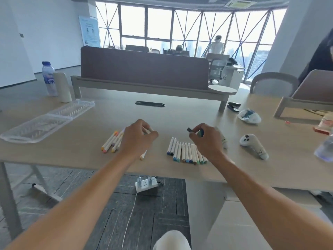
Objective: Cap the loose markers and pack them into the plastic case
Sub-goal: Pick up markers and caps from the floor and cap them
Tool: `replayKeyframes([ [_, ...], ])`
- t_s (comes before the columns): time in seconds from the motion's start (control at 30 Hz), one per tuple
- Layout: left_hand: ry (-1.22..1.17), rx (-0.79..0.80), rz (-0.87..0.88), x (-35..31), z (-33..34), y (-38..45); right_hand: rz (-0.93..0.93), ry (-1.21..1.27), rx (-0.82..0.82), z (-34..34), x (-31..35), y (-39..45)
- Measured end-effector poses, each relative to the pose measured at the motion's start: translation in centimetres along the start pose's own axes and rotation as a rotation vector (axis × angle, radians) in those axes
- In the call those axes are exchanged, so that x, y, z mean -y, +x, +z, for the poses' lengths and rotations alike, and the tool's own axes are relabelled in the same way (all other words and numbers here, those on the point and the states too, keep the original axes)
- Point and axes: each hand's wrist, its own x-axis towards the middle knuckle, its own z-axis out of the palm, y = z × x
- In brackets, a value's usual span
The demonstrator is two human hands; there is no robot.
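Both forearms reach over the table [180,174], the left hand [137,137] curled around a white marker [148,131], the right hand [205,138] pinching a dark cap [189,129].

Readable text is scarce.

White controller [254,145] near the worktop's right edge: small dark lettering on its grip end, sideways to the camera, perhaps four characters, blurred; cannot make it out.

Second white controller [223,138], partly behind the right hand [205,139]: similar dark lettering on its side, also unreadable.

Water bottle [49,78] at the far left corner: blue-and-white label with one large blue character, too blurred to read.

Poster [89,30] on the far wall: header lines, two small figures, body text, all too small.

Yellow-green ceiling sign [239,4]: illegible.
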Motion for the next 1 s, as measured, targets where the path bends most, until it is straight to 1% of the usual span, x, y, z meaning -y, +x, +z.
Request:
replayKeyframes([
  [0.07, -0.002, 0.064, 0.017, -0.7, 1.9, 2.0, -0.039, -0.109, 0.025, -0.8, -1.4, 0.9],
  [0.13, 0.034, 0.129, 0.055, -1.1, 4.3, 4.2, -0.032, -0.173, 0.044, -0.9, -3.0, 2.4],
  [0.23, 0.134, 0.259, 0.129, -0.7, 7.7, 7.9, 0.001, -0.189, 0.093, 0.0, -4.5, 5.4],
  [0.33, 0.215, 0.378, 0.150, 0.5, 10.2, 11.7, -0.024, -0.221, 0.151, 1.6, -4.9, 8.6],
  [0.4, 0.260, 0.451, 0.178, 1.4, 11.4, 14.2, -0.034, -0.253, 0.181, 3.2, -4.9, 10.4],
  [0.47, 0.297, 0.514, 0.205, 2.6, 12.3, 16.6, -0.051, -0.216, 0.203, 5.2, -5.4, 11.7],
  [0.6, 0.393, 0.649, 0.282, 4.9, 14.1, 20.5, -0.050, -0.245, 0.319, 7.8, -6.7, 13.5],
  [0.67, 0.386, 0.683, 0.314, 5.7, 14.9, 21.7, -0.050, -0.277, 0.373, 8.3, -7.0, 13.9],
  [0.73, 0.352, 0.715, 0.339, 6.0, 15.3, 22.5, -0.094, -0.322, 0.397, 8.4, -7.2, 13.9],
  [0.9, 0.321, 0.752, 0.439, 6.5, 15.1, 23.4, -0.173, -0.317, 0.385, 8.3, -7.8, 13.6],
  [1.0, 0.318, 0.778, 0.421, 6.6, 14.4, 23.2, -0.157, -0.291, 0.372, 8.2, -7.9, 13.0],
])
